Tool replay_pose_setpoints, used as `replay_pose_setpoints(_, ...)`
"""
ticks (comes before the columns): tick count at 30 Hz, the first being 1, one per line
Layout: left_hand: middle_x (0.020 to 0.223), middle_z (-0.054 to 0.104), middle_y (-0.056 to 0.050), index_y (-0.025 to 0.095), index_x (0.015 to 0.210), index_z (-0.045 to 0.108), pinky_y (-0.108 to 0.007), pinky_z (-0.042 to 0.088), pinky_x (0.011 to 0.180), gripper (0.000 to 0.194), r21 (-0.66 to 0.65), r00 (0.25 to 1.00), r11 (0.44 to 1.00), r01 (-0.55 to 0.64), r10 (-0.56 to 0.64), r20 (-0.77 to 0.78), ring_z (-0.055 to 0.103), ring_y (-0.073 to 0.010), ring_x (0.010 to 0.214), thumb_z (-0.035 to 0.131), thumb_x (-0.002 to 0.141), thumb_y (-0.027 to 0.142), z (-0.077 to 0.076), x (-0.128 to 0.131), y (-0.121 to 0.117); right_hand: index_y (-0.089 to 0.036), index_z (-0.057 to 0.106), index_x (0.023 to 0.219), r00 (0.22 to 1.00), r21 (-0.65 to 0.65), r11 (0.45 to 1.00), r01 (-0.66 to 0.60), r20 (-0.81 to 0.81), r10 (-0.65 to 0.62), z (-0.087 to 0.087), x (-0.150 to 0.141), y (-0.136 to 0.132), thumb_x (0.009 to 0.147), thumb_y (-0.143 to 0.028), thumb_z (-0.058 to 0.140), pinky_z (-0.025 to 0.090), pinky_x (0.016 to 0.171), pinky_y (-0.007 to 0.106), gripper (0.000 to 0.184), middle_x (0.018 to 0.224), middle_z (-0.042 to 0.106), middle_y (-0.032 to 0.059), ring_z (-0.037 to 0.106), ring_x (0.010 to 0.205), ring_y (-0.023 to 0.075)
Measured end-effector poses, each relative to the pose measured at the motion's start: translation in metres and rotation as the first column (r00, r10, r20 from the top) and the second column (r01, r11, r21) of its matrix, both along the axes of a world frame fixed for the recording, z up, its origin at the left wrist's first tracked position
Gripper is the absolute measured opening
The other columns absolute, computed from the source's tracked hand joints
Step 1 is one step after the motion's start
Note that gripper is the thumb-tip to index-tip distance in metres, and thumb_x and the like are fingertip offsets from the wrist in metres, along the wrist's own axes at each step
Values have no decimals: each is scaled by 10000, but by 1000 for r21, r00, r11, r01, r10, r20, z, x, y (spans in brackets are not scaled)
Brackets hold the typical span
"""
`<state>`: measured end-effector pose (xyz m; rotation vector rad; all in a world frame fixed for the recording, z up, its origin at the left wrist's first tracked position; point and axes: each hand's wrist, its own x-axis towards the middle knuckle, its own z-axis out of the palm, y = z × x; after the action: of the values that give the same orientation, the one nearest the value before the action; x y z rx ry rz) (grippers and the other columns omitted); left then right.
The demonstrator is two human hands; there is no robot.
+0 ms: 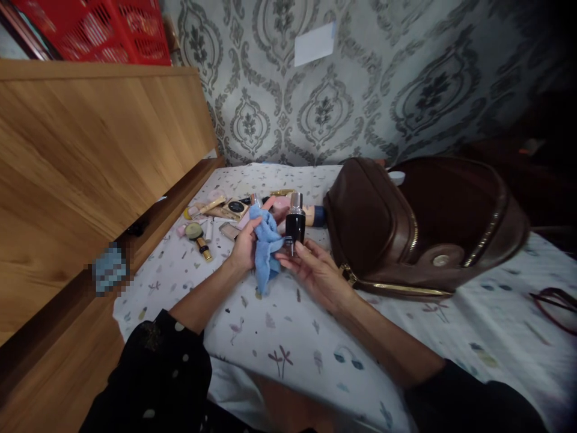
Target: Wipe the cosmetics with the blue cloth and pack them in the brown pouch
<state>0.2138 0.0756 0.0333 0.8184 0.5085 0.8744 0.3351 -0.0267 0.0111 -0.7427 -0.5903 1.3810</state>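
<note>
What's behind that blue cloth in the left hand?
Just past its upper edge, a pink item and part of the makeup pile show on the printed sheet. Whatever lies straight behind the blue cloth is covered by it and the left hand, so I can't tell.

The person is wearing black sleeves (157, 376), and the puffy left one is showing big and small pale dots (179, 326).

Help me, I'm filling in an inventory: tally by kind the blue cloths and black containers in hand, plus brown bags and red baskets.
Blue cloth in hand: 1
Black container in hand: 1
Brown bag: 1
Red basket: 1
Total: 4
</note>
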Motion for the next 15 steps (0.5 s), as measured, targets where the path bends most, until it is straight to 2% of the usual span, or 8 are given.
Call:
replay_pose_setpoints(4, 917, 747, -25, 257, 1266, 655, -306, 568, 728, 507, 42, 999, 999, 32, -31, -15, 704, -194, 781, 638, 778, 392, 1, 1, -3, -243, 671, 923, 999, 15, 1000, -14, 33, 13, 3, -2, -2, 699, -449, 865, 605, 917, 349, 361, 992, 738, 15, 737, 924, 196)
replay_pose_setpoints(8, 918, 752, -28, 232, 1240, 670, -306, 564, 791, 462, 49, 998, 997, 57, -59, 24, 716, -202, 863, 657, 807, 391, -3, 3, 2, -243, 668, 872, 997, 67, 996, 61, 53, -64, 5, -1, 0, 688, -438, 872, 535, 1035, 365, 337, 992, 717, -5, 689, 994, 172)
replay_pose_setpoints(11, 875, 758, -39, 179, 1081, 725, -300, 553, 810, 363, 95, 996, 993, 75, -71, -47, 717, -208, 877, 735, 782, 386, -13, 4, 11, -245, 672, 879, 988, 114, 986, 121, 78, -130, 5, 2, 3, 703, -446, 865, 511, 1043, 350, 329, 1009, 708, -8, 666, 1002, 157)
replay_pose_setpoints(15, 797, 758, -43, 126, 867, 740, -276, 540, 758, 279, 114, 987, 991, 72, -54, -154, 705, -178, 747, 854, 664, 280, -25, 2, 20, -234, 662, 855, 981, 122, 978, 168, 81, -179, 4, 7, 6, 669, -474, 881, 529, 985, 344, 374, 936, 691, -11, 662, 939, 150)
